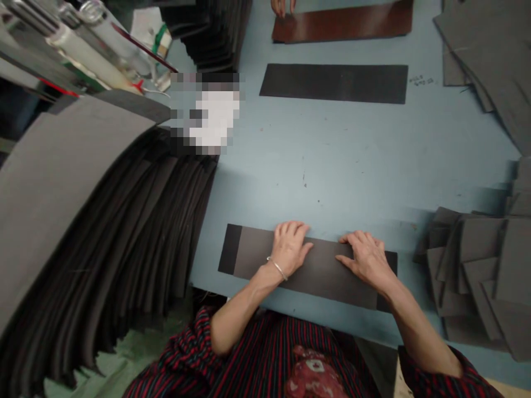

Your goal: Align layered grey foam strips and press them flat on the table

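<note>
A grey-brown rectangular sheet [323, 265] lies on top of a longer black strip [229, 249], whose ends show at both sides. My left hand [288, 246] rests flat on the sheet left of its middle, fingers stretched over the far edge. My right hand [365, 254] lies on the sheet toward its right end, fingers spread with the thumb apart. Both palms face down, so their undersides are hidden. A silvery bangle [277, 268] circles my left wrist.
Farther up the blue-grey table [315, 149] lie a black strip [336, 83] and a brown strip [344, 23], touched by another person's hand [283, 6]. Dark sheets [136, 221] are stacked at left. Grey pieces [468, 265] pile up at right. Rolls [120, 38] stand upper left.
</note>
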The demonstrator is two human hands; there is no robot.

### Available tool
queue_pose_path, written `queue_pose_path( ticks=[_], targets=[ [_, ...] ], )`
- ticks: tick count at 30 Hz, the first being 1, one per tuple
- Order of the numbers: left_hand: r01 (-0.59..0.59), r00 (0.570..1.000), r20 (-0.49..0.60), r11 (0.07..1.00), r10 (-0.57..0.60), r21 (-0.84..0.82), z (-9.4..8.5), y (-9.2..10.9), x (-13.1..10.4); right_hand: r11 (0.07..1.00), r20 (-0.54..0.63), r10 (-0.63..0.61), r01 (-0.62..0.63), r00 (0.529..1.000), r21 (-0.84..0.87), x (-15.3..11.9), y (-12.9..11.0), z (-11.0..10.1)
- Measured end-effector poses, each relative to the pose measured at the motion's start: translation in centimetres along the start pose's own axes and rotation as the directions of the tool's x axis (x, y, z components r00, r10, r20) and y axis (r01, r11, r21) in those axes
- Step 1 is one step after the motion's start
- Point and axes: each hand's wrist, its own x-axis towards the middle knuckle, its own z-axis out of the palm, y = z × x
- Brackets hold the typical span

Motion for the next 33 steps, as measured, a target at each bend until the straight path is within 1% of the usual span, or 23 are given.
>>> queue_pose_path(
  ticks=[1,2,3,4,5,6,7,8,9,10,11,12,13,15,16,19,22,24,27,29,31,33],
  targets=[
    [0.093,0.992,-0.079,0.995,-0.095,-0.024,-1.2,-1.7,-1.4,1.000,0.008,-0.002,0.002,1.000,-0.003,-0.1,0.3,0.0],
    [0.198,0.966,-0.157,0.978,-0.206,-0.062,-2.3,-3.4,-3.1,1.000,0.015,0.000,0.001,1.000,-0.009,-0.3,0.6,0.0],
    [0.300,0.923,-0.213,0.946,-0.321,-0.126,-3.4,-5.2,-5.1,1.000,0.023,0.007,-0.007,1.000,-0.016,-0.4,0.9,-0.1],
    [0.387,0.861,-0.260,0.895,-0.437,-0.221,-4.3,-6.8,-7.4,0.999,0.033,0.020,-0.019,0.999,-0.025,-0.6,1.1,-0.2],
    [0.473,0.776,-0.275,0.812,-0.567,-0.342,-4.9,-8.2,-9.8,0.999,0.043,0.036,-0.035,0.998,-0.034,-0.6,1.1,-0.4],
    [0.540,0.676,-0.241,0.691,-0.696,-0.481,-5.2,-9.2,-12.2,0.998,0.052,0.052,-0.050,0.997,-0.042,-0.5,1.0,-0.5],
    [0.580,0.571,-0.164,0.536,-0.805,-0.614,-5.1,-9.7,-14.4,0.997,0.057,0.062,-0.060,0.996,-0.041,-0.3,0.6,-0.6],
    [0.594,0.481,-0.042,0.360,-0.876,-0.720,-4.7,-9.8,-16.4,0.998,0.056,0.060,-0.058,0.997,-0.028,0.1,0.1,-0.7],
    [0.592,0.408,0.091,0.188,-0.908,-0.784,-4.0,-9.5,-17.9,0.999,0.052,0.043,-0.043,0.998,0.000,0.7,-0.8,-0.7],
    [0.576,0.358,0.208,0.040,-0.910,-0.817,-3.2,-8.9,-18.9,0.999,0.046,0.014,-0.016,0.999,0.039,1.5,-1.9,-0.6],
    [0.552,0.327,0.293,-0.070,-0.899,-0.831,-2.3,-8.1,-19.5,0.996,0.040,-0.026,0.023,0.999,0.081,2.4,-3.2,-0.5],
    [0.520,0.306,0.333,-0.137,-0.892,-0.843,-1.4,-7.2,-19.6,0.990,0.036,-0.074,0.069,0.997,0.120,3.4,-4.7,-0.3],
    [0.482,0.290,0.335,-0.166,-0.896,-0.861,-0.6,-6.5,-19.3,0.982,0.034,-0.122,0.116,0.992,0.151,4.5,-6.3,0.0],
    [0.399,0.250,0.285,-0.170,-0.925,-0.901,0.6,-5.6,-18.1,0.962,0.041,-0.214,0.204,0.976,0.179,6.6,-9.7,0.6],
    [0.365,0.225,0.258,-0.165,-0.940,-0.916,1.0,-5.5,-17.4,0.954,0.049,-0.251,0.239,0.967,0.183,7.6,-11.4,0.9],
    [0.290,0.160,0.224,-0.171,-0.961,-0.941,1.5,-6.2,-15.9,0.942,0.076,-0.310,0.296,0.948,0.158,10.3,-15.6,1.8],
    [0.242,0.127,0.215,-0.180,-0.968,-0.953,1.5,-7.5,-15.0,0.947,0.089,-0.307,0.295,0.948,0.124,12.4,-18.3,2.5],
    [0.224,0.126,0.212,-0.181,-0.969,-0.958,1.3,-8.3,-14.4,0.950,0.098,-0.297,0.284,0.950,0.127,13.6,-19.3,2.7],
    [0.211,0.145,0.205,-0.173,-0.968,-0.962,0.5,-9.6,-12.8,0.962,0.092,-0.250,0.237,0.964,0.133,15.1,-20.2,2.7],
    [0.204,0.170,0.196,-0.160,-0.966,-0.966,-0.4,-10.5,-11.6,0.977,0.082,-0.175,0.163,0.981,0.140,16.1,-20.6,2.4],
    [0.189,0.204,0.185,-0.146,-0.961,-0.971,-1.2,-11.3,-10.5,0.985,0.066,-0.101,0.091,0.993,0.145,16.9,-20.9,1.9],
    [0.187,0.231,0.172,-0.130,-0.958,-0.974,-1.8,-11.8,-9.8,0.990,0.034,-0.052,0.047,0.998,0.132,17.5,-21.2,1.5]
  ],
)
